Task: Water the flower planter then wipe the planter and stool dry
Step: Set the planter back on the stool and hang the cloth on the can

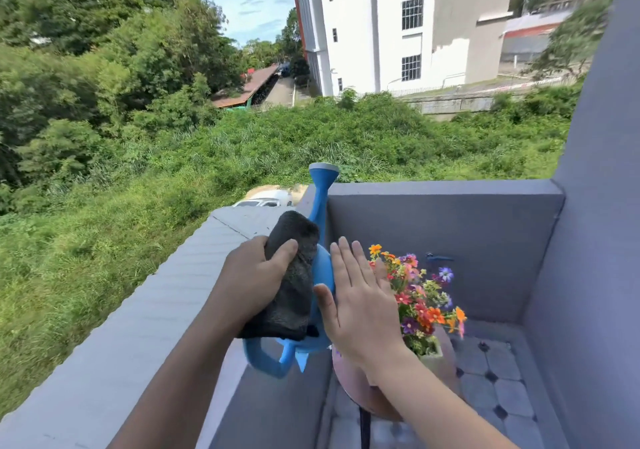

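The left hand point(254, 277) holds a dark grey fluffy cloth point(294, 275). Its grip is clenched round the fabric, thumb over the front and fingers hidden behind, and it presses the cloth against the left side of a blue plastic watering can point(323, 266). The can's long spout, capped with a grey rose, points up and away, and its looped handle hangs below the cloth, towards the person.

The right hand point(360, 304) is released, with the fingers straight and together. The palm faces the can's right side and the thumb lies against the blue body. The can sits between the two hands, at the inner edge of the grey-lilac balcony parapet point(138, 310). Whether it rests on the parapet or is carried by the hands cannot be told.

The pale pot planter point(431, 355), full of orange, red, pink and purple flowers point(422, 296), stands just to the right of the right hand and below it, partly hidden by the wrist. It sits on a round pink stool point(349, 376) in the balcony corner, on a floor of grey tiles point(495, 379) with small dark insets. Neither grip touches the planter or the stool.

Beyond the parapet are dense green bushes and a tall white building point(363, 32).
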Demonstrator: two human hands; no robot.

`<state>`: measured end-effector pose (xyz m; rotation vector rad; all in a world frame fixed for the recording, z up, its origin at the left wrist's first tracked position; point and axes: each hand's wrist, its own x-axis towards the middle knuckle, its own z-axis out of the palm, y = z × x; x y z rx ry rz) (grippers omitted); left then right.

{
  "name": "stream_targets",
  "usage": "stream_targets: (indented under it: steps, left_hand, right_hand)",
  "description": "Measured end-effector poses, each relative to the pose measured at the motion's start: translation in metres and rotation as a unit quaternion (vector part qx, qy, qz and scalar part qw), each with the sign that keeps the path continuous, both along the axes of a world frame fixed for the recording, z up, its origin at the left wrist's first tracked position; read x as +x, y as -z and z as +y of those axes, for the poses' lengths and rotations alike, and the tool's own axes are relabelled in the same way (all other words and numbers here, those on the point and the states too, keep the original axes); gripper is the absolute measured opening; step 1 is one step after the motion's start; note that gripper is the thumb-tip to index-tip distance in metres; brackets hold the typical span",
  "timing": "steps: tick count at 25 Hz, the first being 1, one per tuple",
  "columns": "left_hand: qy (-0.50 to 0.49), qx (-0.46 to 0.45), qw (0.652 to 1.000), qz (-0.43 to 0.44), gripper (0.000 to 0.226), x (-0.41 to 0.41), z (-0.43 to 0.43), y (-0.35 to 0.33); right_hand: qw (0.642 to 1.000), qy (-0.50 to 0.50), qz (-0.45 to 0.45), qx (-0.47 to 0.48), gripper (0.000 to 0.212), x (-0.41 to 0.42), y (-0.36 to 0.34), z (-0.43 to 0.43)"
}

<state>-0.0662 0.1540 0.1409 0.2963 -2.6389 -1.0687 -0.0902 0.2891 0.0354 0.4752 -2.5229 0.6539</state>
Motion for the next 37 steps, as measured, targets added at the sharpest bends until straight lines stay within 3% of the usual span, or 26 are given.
stream_targets:
  steps: [6, 8, 11, 13, 17, 23, 30, 37]
  left_hand:
    - [0.106, 0.085, 0.99, 0.022, 0.041, -0.011, 0.158, -0.003]
    - [0.135, 0.107, 0.985, 0.001, 0.042, -0.017, 0.208, 0.024]
    - [0.161, 0.115, 0.98, -0.016, 0.033, -0.02, 0.269, 0.08]
    - [0.176, 0.12, 0.976, -0.038, 0.029, -0.02, 0.306, 0.127]
    - [0.202, 0.11, 0.97, -0.082, 0.023, -0.016, 0.35, 0.241]
    - [0.177, 0.117, 0.96, -0.182, 0.017, 0.003, 0.387, 0.455]
    - [0.136, 0.099, 0.953, -0.253, 0.021, -0.006, 0.403, 0.708]
    - [0.103, 0.088, 0.963, -0.232, 0.023, -0.039, 0.413, 0.87]
  right_hand:
    - [0.997, 0.021, -0.01, -0.074, 0.093, 0.015, -0.012, 0.171]
    - [0.988, 0.032, -0.034, -0.15, 0.089, 0.023, 0.008, 0.22]
    - [0.961, 0.075, -0.087, -0.25, 0.065, 0.034, 0.058, 0.268]
    - [0.945, 0.114, -0.115, -0.285, 0.057, 0.039, 0.105, 0.297]
    - [0.927, 0.184, -0.186, -0.268, 0.074, 0.048, 0.224, 0.337]
    - [0.884, 0.222, -0.328, -0.249, 0.074, 0.076, 0.444, 0.36]
    - [0.854, 0.194, -0.45, -0.172, 0.048, 0.064, 0.679, 0.376]
    - [0.855, 0.144, -0.48, -0.134, 0.048, 0.02, 0.826, 0.396]
